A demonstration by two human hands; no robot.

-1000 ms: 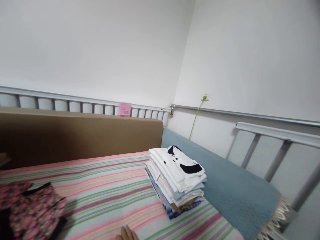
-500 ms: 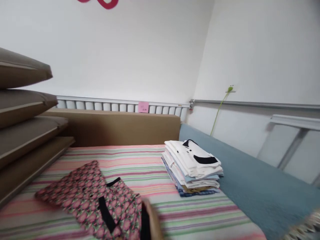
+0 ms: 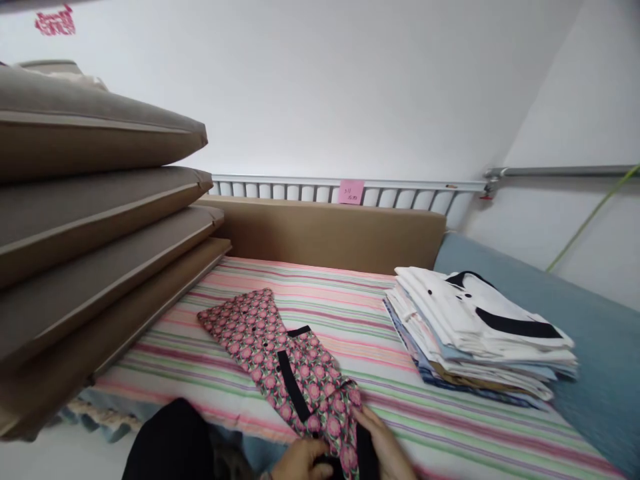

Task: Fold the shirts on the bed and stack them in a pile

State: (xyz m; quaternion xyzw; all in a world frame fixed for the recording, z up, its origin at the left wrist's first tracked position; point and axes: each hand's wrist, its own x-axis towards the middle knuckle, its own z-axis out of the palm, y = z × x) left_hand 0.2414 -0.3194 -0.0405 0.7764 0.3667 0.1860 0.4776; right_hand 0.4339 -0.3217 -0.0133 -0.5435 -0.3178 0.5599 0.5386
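Observation:
A pink floral garment with black trim [image 3: 280,353] lies spread on the striped bedsheet [image 3: 350,313]. Both hands hold its near end at the bottom of the head view. My left hand [image 3: 300,460] is curled over the cloth's edge. My right hand [image 3: 385,447] rests on the cloth with fingers closed around it, only partly in view. A stack of folded clothes [image 3: 475,333], topped by a white piece with black trim, stands to the right on the sheet.
Several brown cushions [image 3: 90,220] are piled at the left. A brown headboard [image 3: 325,230] and white rail run along the back wall. A blue blanket [image 3: 605,347] covers the right side. Something black [image 3: 170,443] lies at the near edge.
The view has swung left and down. The floral garment has come to the middle, the folded stack has shifted right, and both hands now show on the garment.

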